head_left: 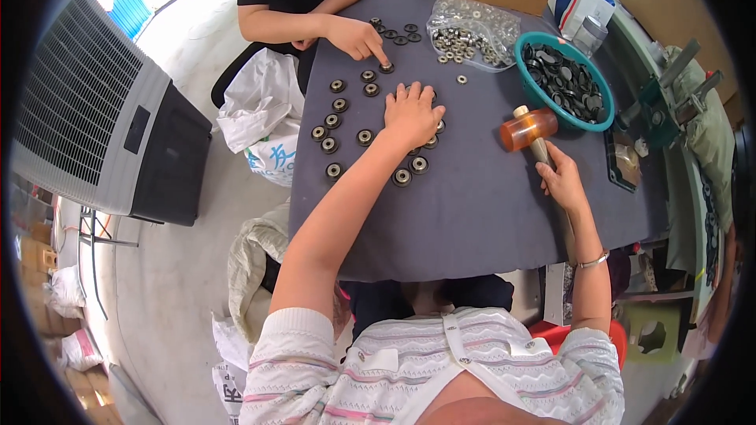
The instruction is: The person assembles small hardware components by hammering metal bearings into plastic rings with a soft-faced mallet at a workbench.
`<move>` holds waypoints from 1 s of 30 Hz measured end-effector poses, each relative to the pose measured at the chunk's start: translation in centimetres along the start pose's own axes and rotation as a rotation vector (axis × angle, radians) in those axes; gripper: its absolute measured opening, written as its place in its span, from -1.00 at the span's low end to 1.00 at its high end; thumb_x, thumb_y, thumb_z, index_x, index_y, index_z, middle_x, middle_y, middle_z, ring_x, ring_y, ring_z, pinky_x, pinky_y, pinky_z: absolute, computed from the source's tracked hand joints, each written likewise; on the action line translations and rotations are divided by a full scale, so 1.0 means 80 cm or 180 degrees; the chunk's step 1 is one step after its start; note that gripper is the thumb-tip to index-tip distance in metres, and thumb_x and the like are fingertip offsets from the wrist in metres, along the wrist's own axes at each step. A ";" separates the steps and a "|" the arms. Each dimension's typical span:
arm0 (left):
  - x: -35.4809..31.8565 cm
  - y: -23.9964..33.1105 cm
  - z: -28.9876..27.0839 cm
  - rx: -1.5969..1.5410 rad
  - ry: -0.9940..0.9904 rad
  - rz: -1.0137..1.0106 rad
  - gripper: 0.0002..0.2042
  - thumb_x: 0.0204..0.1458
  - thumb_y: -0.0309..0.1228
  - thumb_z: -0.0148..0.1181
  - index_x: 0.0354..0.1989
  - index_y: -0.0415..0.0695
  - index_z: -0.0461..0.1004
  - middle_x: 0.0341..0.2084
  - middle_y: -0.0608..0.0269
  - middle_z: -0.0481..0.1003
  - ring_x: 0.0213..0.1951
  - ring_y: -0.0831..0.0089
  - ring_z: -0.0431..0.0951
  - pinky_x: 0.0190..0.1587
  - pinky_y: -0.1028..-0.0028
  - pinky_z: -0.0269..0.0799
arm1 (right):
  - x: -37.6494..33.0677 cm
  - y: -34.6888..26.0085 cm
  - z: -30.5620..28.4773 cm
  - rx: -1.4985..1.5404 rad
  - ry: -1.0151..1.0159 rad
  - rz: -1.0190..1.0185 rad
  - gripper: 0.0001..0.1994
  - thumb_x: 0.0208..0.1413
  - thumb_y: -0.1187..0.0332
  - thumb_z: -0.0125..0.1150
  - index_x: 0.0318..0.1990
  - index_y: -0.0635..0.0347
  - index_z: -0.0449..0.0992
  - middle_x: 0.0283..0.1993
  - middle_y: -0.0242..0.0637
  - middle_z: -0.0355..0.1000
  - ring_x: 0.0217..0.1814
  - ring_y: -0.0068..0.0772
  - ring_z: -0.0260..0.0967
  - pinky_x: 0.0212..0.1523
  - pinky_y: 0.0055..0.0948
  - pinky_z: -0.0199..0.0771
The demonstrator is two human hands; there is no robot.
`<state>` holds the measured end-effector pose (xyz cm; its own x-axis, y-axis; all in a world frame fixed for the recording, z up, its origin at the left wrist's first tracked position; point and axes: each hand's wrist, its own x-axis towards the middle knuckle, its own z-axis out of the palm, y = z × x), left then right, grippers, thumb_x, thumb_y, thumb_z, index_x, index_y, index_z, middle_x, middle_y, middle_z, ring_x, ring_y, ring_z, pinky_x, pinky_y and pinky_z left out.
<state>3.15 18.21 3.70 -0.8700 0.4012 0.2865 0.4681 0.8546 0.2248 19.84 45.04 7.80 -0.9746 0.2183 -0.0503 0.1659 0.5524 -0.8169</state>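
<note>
1. Two bare hands work over a grey cloth-covered table (465,228): the left hand (414,116) palm down, fingers slightly spread, over dark round discs with shiny metal centres (402,178); the right hand (564,179) curled around a pale handle.
2. That handle belongs to a mallet with a translucent orange cylindrical head (518,133), lying right of the left hand, well apart; its long axis runs away from the person, slanting left.
3. Left palm and fingers hide discs beneath; whether the mallet head touches the cloth, I cannot tell.
</note>
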 end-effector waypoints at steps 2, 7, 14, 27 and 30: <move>0.001 -0.005 -0.018 -0.0016 0.0084 -0.0017 -0.53 0.12 -0.11 -0.07 0.13 -0.14 0.26 0.10 0.00 0.25 0.20 0.00 0.19 0.15 -0.03 0.09 | -0.001 0.001 -0.001 0.0005 0.0018 0.0001 -0.53 0.07 0.50 0.08 0.19 0.23 0.29 -0.51 -0.43 0.29 -0.62 -0.66 0.22 -0.62 -0.59 0.32; 0.016 -0.080 -0.030 -0.0096 0.0737 -0.0156 -0.62 0.09 -0.20 -0.02 -0.03 -0.23 0.36 -0.01 -0.03 0.37 0.06 0.01 0.35 0.05 0.07 0.26 | -0.002 -0.005 0.002 0.0046 0.0000 0.0000 -0.53 0.07 0.49 0.08 0.19 0.24 0.29 -0.51 -0.42 0.29 -0.62 -0.65 0.23 -0.62 -0.59 0.32; 0.003 -0.099 -0.033 -0.0520 0.1373 0.0224 -0.71 0.09 -0.31 -0.01 -0.17 -0.28 0.45 -0.13 -0.11 0.47 -0.07 0.00 0.45 0.01 0.14 0.30 | -0.001 0.005 0.004 0.0201 -0.0092 -0.0085 -0.50 0.05 0.51 0.07 0.22 0.23 0.26 -0.46 -0.43 0.32 -0.62 -0.67 0.23 -0.62 -0.60 0.31; -0.057 -0.229 -0.036 -0.3623 0.1564 -0.1896 -0.49 0.19 -0.12 -0.07 0.05 -0.38 0.39 -0.01 -0.06 0.45 0.08 0.31 0.41 0.12 0.45 0.24 | 0.136 -0.190 0.123 -0.1967 0.0180 -0.2351 -0.43 0.04 0.43 0.11 0.25 0.12 0.11 -0.23 0.06 0.37 -0.20 0.13 0.39 -0.20 -0.05 0.41; -0.057 -0.215 -0.048 -0.3821 0.1676 -0.1878 -0.48 0.20 -0.12 -0.07 0.03 -0.43 0.38 -0.01 -0.01 0.46 0.07 0.35 0.41 0.12 0.48 0.24 | 0.147 -0.204 0.143 -0.2017 0.0646 -0.2477 -0.45 0.05 0.44 0.07 0.24 0.17 0.11 -0.22 0.02 0.39 -0.22 0.08 0.43 -0.24 -0.10 0.44</move>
<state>-0.36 0.44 2.10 -0.9461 -0.3002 0.1217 0.1418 -0.0461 0.9888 3.95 29.37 13.96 -0.8121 -0.2827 0.5105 -0.3952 0.9101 -0.1247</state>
